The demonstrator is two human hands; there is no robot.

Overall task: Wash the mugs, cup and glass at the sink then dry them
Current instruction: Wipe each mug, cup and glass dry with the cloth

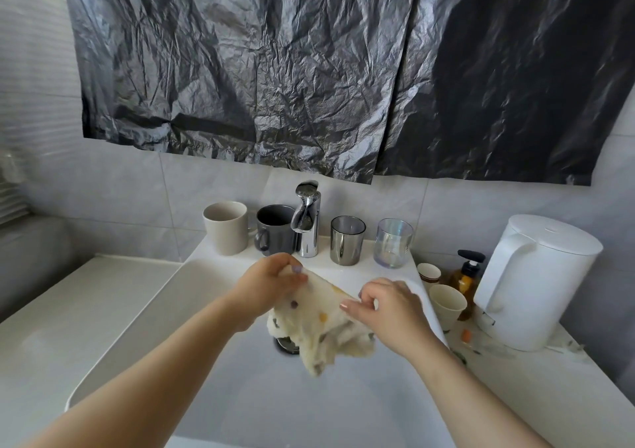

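**Asker:** Which step are you on?

**Me:** Drying, I'd judge, or about to start it. My left hand [271, 282] pinches one edge of the spotted cloth [330, 334] between thumb and fingertips. My right hand [388, 313] pinches the opposite edge the same way. The rest hangs bunched over the sink [240, 396], above the drain.

**Asker:** And the vessels?

**Me:** All four stand upright on the far ledge, with neither hand touching them. The beige mug [226, 229] is furthest left, with the grey mug [275, 229] just beside it. Then comes the tap [307, 220], the smoked cup [347, 241] to its right, and the glass [393, 243] furthest right. I cannot tell whether they are wet.

**Asker:** What does the next move need?

**Me:** One free hand, I think. I'd gather the cloth into one palm, reach far for a vessel, lift it clear of the tap and wrap the cloth round it.
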